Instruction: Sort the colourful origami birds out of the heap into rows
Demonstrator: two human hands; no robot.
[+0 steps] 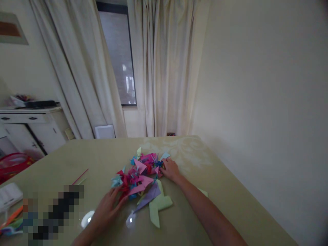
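A bundle of folded-paper origami [139, 171] in pink, red, blue and pale green lies on the table, its pointed pieces crowded together. My left hand [111, 203] grips its near left edge, fingertips by the red and light blue paper. On the far right side, my right hand [171, 169] has its fingers curled around a dark blue piece, their tips partly hidden among the folds. A purple pointed piece [150, 197] and a pale green folded piece [160, 205] stick out toward me between my forearms.
The table [102, 153] has a glossy cover. A thin pink stick [80, 176] and a white box [10, 196] lie to the left, near a pixelated patch. Pale green paper [203, 192] shows beyond my right forearm. Curtains, a wall and a white cabinet [48, 130] stand around.
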